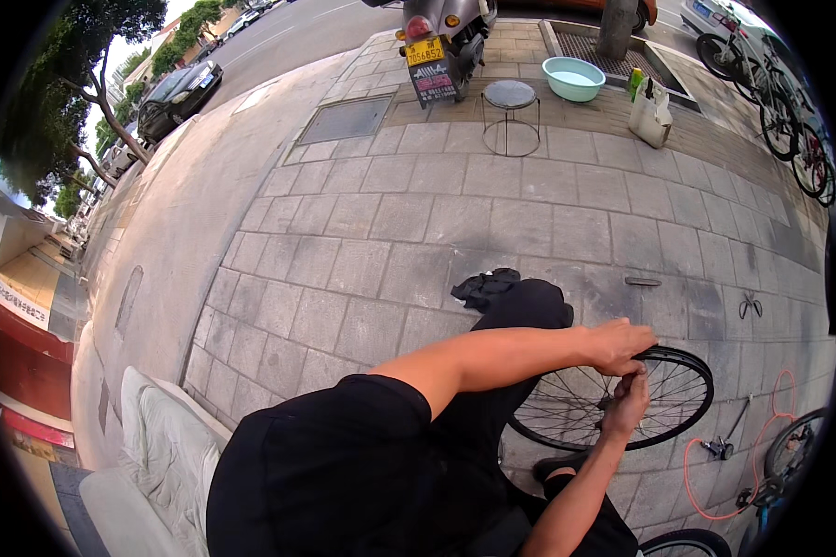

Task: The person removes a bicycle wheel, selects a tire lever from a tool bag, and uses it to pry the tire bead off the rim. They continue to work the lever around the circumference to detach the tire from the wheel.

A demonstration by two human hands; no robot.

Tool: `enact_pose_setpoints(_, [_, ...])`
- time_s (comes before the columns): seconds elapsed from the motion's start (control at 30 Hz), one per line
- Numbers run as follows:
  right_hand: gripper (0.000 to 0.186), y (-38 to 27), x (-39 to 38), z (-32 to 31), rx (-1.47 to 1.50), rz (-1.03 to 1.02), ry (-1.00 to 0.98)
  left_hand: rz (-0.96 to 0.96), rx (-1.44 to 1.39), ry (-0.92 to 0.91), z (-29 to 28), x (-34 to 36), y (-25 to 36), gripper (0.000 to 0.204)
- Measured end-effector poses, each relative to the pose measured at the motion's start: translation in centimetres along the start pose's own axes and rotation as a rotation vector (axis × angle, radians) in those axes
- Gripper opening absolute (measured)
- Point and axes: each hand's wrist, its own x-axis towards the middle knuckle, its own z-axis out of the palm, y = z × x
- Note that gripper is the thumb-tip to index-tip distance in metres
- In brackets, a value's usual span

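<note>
A bicycle wheel (pixel 678 427) with a black rim and thin spokes rests low in front of me, beside my bent leg in black trousers. My left hand (pixel 622 343) reaches across and grips the top of the wheel, fingers curled at the rim. Just below it, my right hand (pixel 627 404) is closed, thumb and fingers pinched near the inner rim on something too small to make out. A crumpled black cloth (pixel 478 288) lies beyond my knee.
A pump (pixel 718 447) with orange hose, scissors (pixel 750 304) and a dark bar (pixel 641 281) lie rightward. Ahead are a stool (pixel 509 97), basin (pixel 574 88), bag (pixel 648 116) and parked scooter (pixel 437 56). Bicycles (pixel 780 125) line the right; a padded seat (pixel 153 446) is left.
</note>
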Motion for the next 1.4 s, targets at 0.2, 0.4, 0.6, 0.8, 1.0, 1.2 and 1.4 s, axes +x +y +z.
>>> enact_pose_setpoints(0.2, [0.025,0.5,0.6,-1.4,0.072,0.090,-0.027,0.054,-0.004,0.016,1.0,0.0,-0.1,0.046])
enact_pose_setpoints(0.4, [0.016,-1.2,3.1,-5.1,0.256,0.494,-0.370,0.139,-0.059,-0.029,0.6,0.5,-0.2,0.047])
enact_pose_setpoints(0.6, [0.017,-1.0,4.0,-4.0,0.237,0.506,-0.283,0.104,-0.055,-0.094,-0.1,1.3,-0.6,0.051])
enact_pose_setpoints(0.8, [0.029,0.1,-1.2,-0.3,-0.110,-0.201,0.092,0.025,-0.051,-0.081,-0.6,1.2,1.7,0.052])
enact_pose_setpoints(1.0, [0.037,0.9,-2.5,0.2,-0.351,-0.478,0.185,0.066,-0.022,-0.039,-0.2,1.6,2.2,0.052])
enact_pose_setpoints(1.2, [0.039,2.6,-1.4,0.9,-0.359,-0.440,0.258,0.064,0.039,-0.006,-0.7,1.7,2.5,0.050])
enact_pose_setpoints(1.4, [0.044,2.0,-0.7,0.7,-0.426,-0.458,0.438,0.082,0.051,-0.005,0.2,3.0,3.0,0.049])
